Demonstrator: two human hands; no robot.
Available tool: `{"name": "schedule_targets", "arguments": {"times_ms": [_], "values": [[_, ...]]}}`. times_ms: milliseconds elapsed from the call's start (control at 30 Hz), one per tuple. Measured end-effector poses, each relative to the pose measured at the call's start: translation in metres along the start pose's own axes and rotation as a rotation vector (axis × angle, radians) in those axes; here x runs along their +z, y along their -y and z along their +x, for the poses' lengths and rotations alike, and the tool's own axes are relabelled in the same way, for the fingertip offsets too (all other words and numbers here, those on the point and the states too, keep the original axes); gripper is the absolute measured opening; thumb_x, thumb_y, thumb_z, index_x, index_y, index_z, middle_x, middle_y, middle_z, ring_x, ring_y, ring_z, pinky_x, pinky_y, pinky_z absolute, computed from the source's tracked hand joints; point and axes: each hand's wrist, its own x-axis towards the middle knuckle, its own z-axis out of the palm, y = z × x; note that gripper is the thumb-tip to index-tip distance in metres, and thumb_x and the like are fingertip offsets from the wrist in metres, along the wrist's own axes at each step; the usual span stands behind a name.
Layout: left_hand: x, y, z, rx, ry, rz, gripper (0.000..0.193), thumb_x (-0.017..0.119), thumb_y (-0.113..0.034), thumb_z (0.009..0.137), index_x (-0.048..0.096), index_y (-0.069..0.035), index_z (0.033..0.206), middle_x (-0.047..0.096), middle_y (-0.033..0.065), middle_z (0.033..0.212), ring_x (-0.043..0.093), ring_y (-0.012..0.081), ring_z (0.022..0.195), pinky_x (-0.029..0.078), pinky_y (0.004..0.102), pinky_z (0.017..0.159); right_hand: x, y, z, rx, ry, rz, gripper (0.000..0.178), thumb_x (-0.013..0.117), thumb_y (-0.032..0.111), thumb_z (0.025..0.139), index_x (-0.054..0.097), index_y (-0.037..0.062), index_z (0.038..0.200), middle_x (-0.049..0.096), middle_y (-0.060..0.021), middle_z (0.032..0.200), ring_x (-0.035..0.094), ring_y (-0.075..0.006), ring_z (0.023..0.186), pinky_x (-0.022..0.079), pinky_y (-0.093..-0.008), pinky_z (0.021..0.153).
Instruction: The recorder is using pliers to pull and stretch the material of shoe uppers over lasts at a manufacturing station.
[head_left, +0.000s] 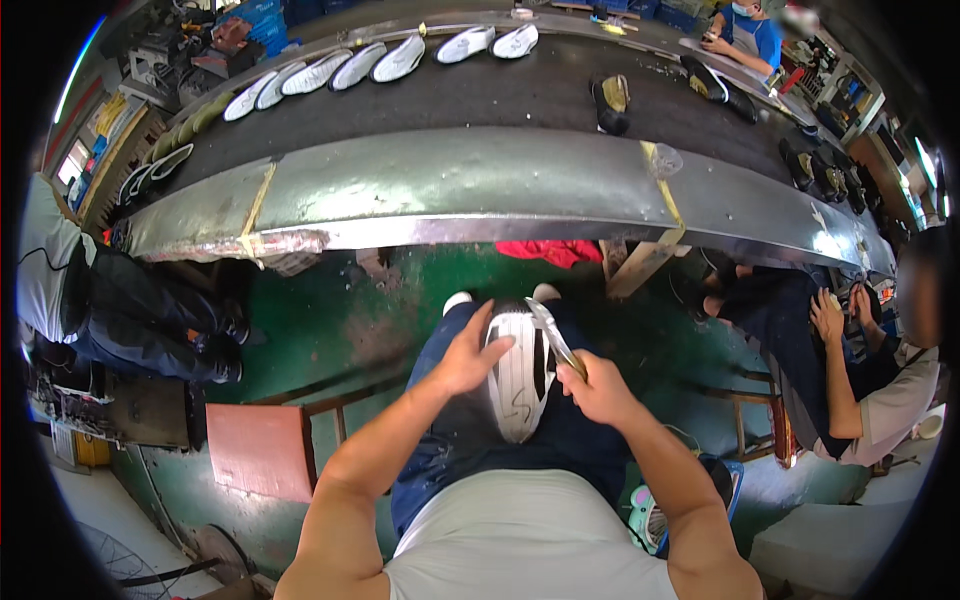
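Between my thighs rests a white and black shoe, its broad pale face toward me with a dark squiggle drawn near its lower end. My left hand grips its left side, thumb lying on the pale face and fingers around the edge. In my right hand is a shiny metal hand tool with a yellowish-brown handle. The tool's metal part lies along the shoe's upper right edge, close to the black end. Whether it is a knife or pincers I cannot tell.
A metal-edged conveyor runs across in front, carrying a row of white shoes and a black-and-tan shoe. A co-worker sits at right; another person is at left. A brown stool stands by my left.
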Motion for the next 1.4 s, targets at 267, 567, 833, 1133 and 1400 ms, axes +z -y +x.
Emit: {"name": "schedule_targets", "arguments": {"times_ms": [267,567,833,1133,1400], "values": [[0.017,0.000,-0.013,-0.181,0.312,-0.221,0.068,0.047,-0.001,0.090,0.031,-0.001,0.155,0.057,0.0228,0.138,0.055,0.0248,0.128,0.043,0.0330,0.106,0.047,-0.060,-0.007,0.378,-0.105,0.266,0.060,0.077,0.040,0.083,0.056,-0.0064,0.115,0.067,-0.0186,0.086,0.069,-0.0313,0.080,0.055,-0.0395,0.076],[0.038,-0.009,-0.035,-0.504,0.239,-0.275,0.074,0.047,0.010,0.079,0.039,-0.004,0.151,0.062,0.0136,0.130,0.062,0.0223,0.115,0.048,0.0321,0.098,0.057,-0.091,-0.010,0.272,-0.138,0.032,0.054,0.074,0.019,0.075,0.056,-0.0070,0.119,0.068,-0.0220,0.099,0.067,-0.0319,0.089,0.053,-0.0384,0.080],[0.042,-0.007,-0.041,-0.484,0.415,-0.370,0.087,0.064,0.000,0.078,0.027,-0.004,0.157,0.050,0.0180,0.145,0.050,0.0251,0.134,0.039,0.0335,0.111,0.017,-0.102,-0.031,0.344,-0.048,0.296,0.028,0.064,0.022,0.093,0.058,-0.0027,0.106,0.071,-0.0119,0.087,0.069,-0.0173,0.070,0.055,-0.0340,0.062],[0.053,0.002,-0.060,-0.359,0.420,0.009,0.099,0.073,-0.012,0.083,0.010,0.002,0.157,0.043,0.0283,0.148,0.045,0.0340,0.139,0.034,0.0355,0.116,-0.031,-0.057,-0.070,-0.064,0.173,-0.341,0.039,0.062,0.014,0.091,0.056,-0.0052,0.125,0.065,-0.0241,0.108,0.066,-0.0363,0.098,0.053,-0.0408,0.089],[0.052,0.000,-0.053,-0.513,0.475,-0.569,0.087,0.056,-0.036,0.099,0.006,0.001,0.159,0.031,0.0227,0.159,0.036,0.0291,0.145,0.030,0.0357,0.117,-0.043,0.013,-0.016,0.090,0.598,-0.820,0.030,0.064,0.013,0.090,0.059,-0.0057,0.113,0.067,-0.0235,0.102,0.065,-0.0416,0.094,0.052,-0.0489,0.087]]}}
